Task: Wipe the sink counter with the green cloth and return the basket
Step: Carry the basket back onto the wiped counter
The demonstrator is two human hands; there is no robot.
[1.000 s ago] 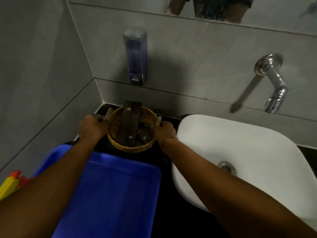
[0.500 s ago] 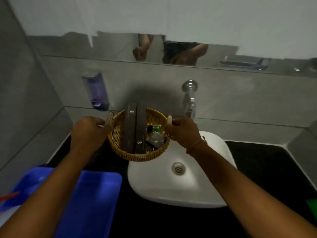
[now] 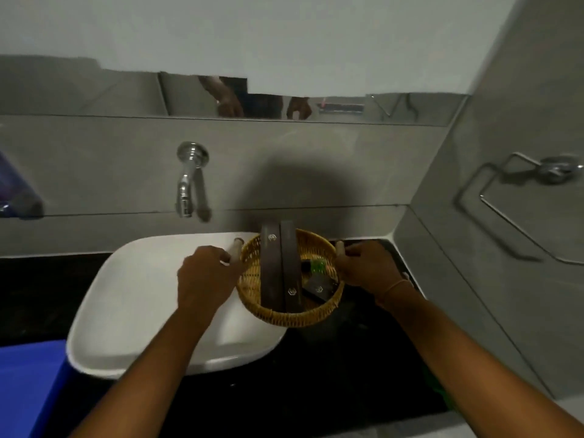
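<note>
Both hands are on the basket right now, one at each side: the left hand has its fingers curled around the pale handle on the near-sink side, and the right hand is wrapped around the matching handle on the far side, so it's a firm two-handed carry. The basket hangs partly over the right edge of the white sink and partly over the black counter in the right-hand corner, and whether its base is touching down yet I cannot tell; the shadow under it suggests it's just above the surface. Inside the woven basket sit two long dark boxes side by side, running front to back and poking over the far rim, with a smaller dark packet lying at a slant next to them and something small and green tucked behind that. As for progress, this looks like the returning stage: the counter by the corner reads dark and bare, which fits wiping being finished there, though no one could swear to that from here. A patch of green shows at the counter's front right edge under the right forearm, likely the cloth, lying well apart from the basket. At lower left, the corner of a blue tub peeks in, contents not visible. What's left, by my reckoning: set the basket down flat in that corner and let go.
</note>
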